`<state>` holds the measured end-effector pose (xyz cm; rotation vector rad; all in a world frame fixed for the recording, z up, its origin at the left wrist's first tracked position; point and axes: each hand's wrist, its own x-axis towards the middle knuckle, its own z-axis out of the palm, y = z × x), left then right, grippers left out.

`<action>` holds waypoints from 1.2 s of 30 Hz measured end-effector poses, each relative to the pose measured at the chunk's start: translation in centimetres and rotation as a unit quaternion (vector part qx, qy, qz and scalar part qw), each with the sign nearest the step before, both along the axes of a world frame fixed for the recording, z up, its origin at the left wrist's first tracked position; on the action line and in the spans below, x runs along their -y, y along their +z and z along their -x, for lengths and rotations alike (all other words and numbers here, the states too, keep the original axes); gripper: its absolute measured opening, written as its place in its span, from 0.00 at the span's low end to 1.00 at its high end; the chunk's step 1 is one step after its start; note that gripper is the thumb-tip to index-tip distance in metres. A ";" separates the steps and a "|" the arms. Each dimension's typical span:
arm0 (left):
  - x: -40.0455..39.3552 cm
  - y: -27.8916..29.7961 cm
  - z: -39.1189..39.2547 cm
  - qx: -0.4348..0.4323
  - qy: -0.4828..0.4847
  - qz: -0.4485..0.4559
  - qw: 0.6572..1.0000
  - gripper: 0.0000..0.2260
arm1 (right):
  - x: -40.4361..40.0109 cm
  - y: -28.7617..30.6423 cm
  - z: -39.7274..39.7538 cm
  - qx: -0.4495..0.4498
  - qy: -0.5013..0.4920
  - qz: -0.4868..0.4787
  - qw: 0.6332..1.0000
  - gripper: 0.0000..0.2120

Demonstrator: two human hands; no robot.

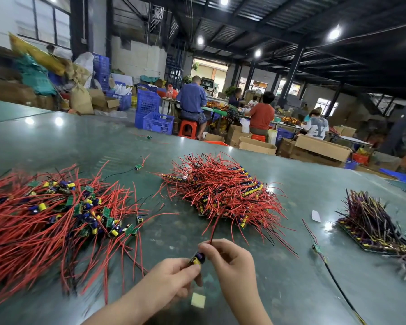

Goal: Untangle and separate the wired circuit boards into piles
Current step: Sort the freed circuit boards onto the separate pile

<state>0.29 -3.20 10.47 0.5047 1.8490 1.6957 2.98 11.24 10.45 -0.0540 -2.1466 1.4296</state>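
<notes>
A small circuit board (198, 258) with yellow and purple parts sits between my two hands at the front of the green table (279, 266). My left hand (171, 281) pinches the board from the left. My right hand (225, 256) pinches its red and black wires (215, 227), which run up toward the stacked pile (223, 191) in the middle. A loose tangled heap of red-wired boards (56, 214) spreads over the left of the table. A third pile with dark and yellow wires (375, 224) lies at the right.
Single stray boards lie at the far side (148, 137), behind the heap (138, 166) and at the right (317, 249) with a long black wire. A yellow paper scrap (198, 300) and a white scrap (315, 216) lie on the table. People work at benches beyond.
</notes>
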 end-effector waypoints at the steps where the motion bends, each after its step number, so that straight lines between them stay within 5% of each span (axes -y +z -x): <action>1: 0.1 0.0 -0.1 -0.045 -0.003 0.010 0.999 0.13 | 0.0 0.1 0.0 0.028 0.014 0.038 0.999 0.11; 4: 0.2 0.1 -0.4 -0.146 0.009 0.012 0.989 0.16 | 0.2 0.4 -0.1 0.083 0.059 0.146 0.984 0.06; 8: 0.3 0.0 -0.6 -0.132 0.027 -0.045 0.990 0.20 | 0.6 0.6 -0.3 0.091 0.092 0.255 0.958 0.07; 11: 0.2 0.0 -0.4 -0.081 0.057 -0.051 0.994 0.21 | 0.6 0.7 -0.4 0.080 0.097 0.213 0.969 0.06; 17: 0.3 0.0 -0.1 -0.046 0.017 -0.078 0.996 0.08 | 1.0 0.7 -0.4 0.054 0.093 0.152 0.982 0.13; 20: 0.2 0.3 -0.2 -0.063 -0.002 -0.100 0.993 0.11 | 1.2 0.5 -0.3 0.062 0.086 0.238 0.965 0.08; 24: 0.2 0.3 -0.4 -0.082 -0.005 -0.107 0.991 0.13 | 2.2 -0.1 -0.2 0.088 0.092 0.435 0.891 0.07; 30: 0.4 0.2 0.0 -0.029 0.020 -0.099 0.994 0.12 | 2.1 0.4 -0.5 0.022 0.049 0.284 0.957 0.10; 36: 0.5 0.1 0.2 -0.074 0.018 -0.099 0.992 0.16 | 1.9 0.5 -0.5 0.016 0.037 0.294 0.955 0.08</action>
